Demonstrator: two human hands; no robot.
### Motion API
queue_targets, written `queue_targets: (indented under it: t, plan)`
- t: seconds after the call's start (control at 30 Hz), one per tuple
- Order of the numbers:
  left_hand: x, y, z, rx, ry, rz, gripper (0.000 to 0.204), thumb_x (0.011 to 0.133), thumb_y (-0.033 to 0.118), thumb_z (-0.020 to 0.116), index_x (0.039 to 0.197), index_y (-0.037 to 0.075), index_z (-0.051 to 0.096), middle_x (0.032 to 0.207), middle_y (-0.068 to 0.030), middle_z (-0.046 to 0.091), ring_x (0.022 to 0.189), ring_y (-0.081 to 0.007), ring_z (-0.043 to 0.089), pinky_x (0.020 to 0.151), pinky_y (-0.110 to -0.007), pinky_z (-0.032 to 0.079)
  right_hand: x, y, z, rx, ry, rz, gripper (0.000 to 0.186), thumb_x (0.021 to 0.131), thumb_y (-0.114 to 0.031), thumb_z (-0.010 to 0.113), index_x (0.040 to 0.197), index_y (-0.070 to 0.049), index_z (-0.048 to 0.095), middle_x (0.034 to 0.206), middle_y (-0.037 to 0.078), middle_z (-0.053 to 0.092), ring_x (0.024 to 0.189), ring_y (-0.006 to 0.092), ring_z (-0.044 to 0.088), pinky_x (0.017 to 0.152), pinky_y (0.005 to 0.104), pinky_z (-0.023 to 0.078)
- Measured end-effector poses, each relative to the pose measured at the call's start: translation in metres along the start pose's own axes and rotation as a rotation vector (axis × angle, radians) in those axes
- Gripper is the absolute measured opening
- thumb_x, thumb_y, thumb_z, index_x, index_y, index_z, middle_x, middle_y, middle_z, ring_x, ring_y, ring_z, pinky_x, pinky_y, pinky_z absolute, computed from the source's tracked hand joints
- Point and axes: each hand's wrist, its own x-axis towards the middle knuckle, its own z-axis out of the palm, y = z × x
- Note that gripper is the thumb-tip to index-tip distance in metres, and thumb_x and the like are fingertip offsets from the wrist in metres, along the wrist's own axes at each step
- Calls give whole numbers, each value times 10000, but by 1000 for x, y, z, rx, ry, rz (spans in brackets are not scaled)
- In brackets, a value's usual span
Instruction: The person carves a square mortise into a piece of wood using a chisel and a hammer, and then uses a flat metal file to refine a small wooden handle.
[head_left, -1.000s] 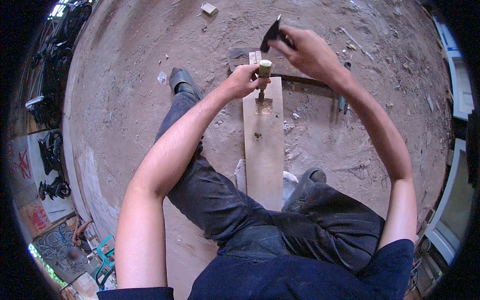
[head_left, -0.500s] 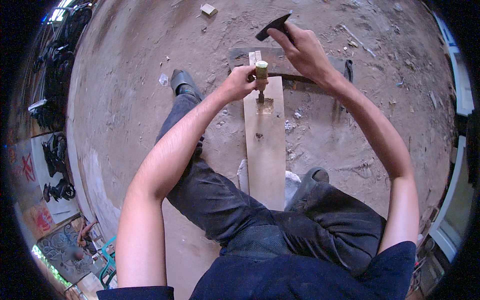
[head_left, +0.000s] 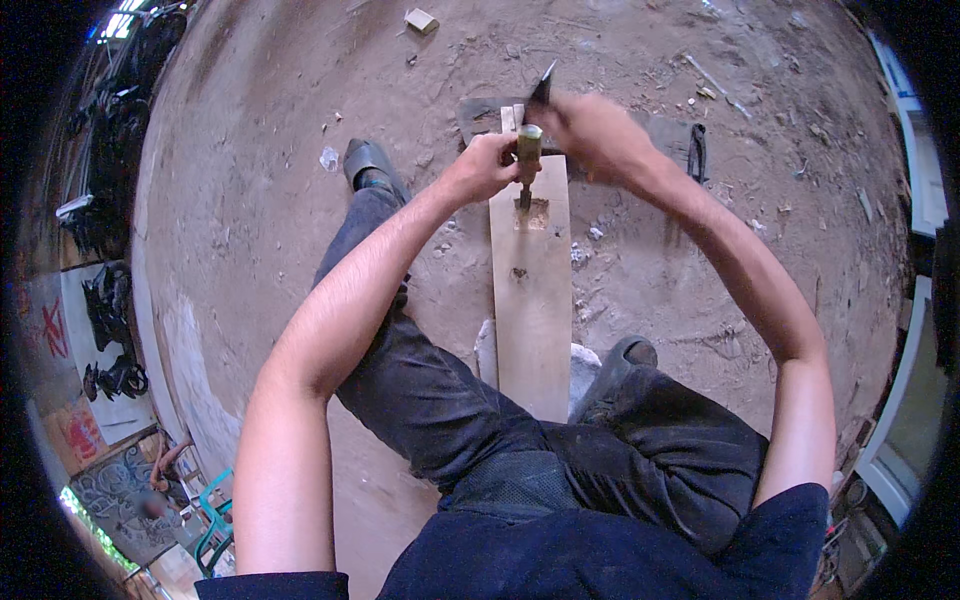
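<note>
My left hand is closed round the chisel, held upright with its tip in a rough, roughly square recess in the long pale board. My right hand, blurred by motion, grips a black-headed hammer just above and right of the chisel's pale top; the hammer's handle is hidden. The board has a smaller dark hole nearer me and lies between my legs, its far end by a dark plank with pale strips on it.
Around me is a dusty floor with debris and a small pale block. At left are dark hanging items, a teal chair and another person. Pale framed panels lean at right. A white lump lies beside the board.
My right hand and the hammer have swung down from their raised position half a second ago, toward the chisel's top. My left hand and the chisel have barely moved.
</note>
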Motion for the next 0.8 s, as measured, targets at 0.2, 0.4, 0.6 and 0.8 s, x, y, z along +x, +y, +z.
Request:
queue_targets:
  t: [0.2,0.4,0.6,0.8]
  plan:
    - [1,-10,-4,18,-44,115,190,839,132,705,971,11,643,835,-88,706,756,-165,673,707,-321,531,3,8,-5,227,39,-81,372,968,-363,501,1083,-58,681,949,241,672,922,419,648,787,494,502]
    - [-16,7,15,553,-263,468,266,701,160,749,912,94,601,948,-107,619,967,-320,582,826,-446,489,-4,9,-32,162,84,-21,358,966,-356,539,1103,-59,685,982,236,670,915,384,658,779,440,497]
    - [-51,-11,58,367,-680,473,225,721,-12,661,923,56,588,971,-122,598,1046,-336,552,906,-442,462,-26,8,-29,353,11,15,359,984,-314,571,1053,24,670,661,22,555,620,85,446,538,287,374]
    - [-70,-29,66,381,-614,542,173,784,89,679,909,52,565,925,-119,568,1001,-331,527,916,-443,434,-67,-16,-28,447,-154,-77,266,936,-256,623,1065,-32,688,765,169,669,644,164,609,596,367,464]
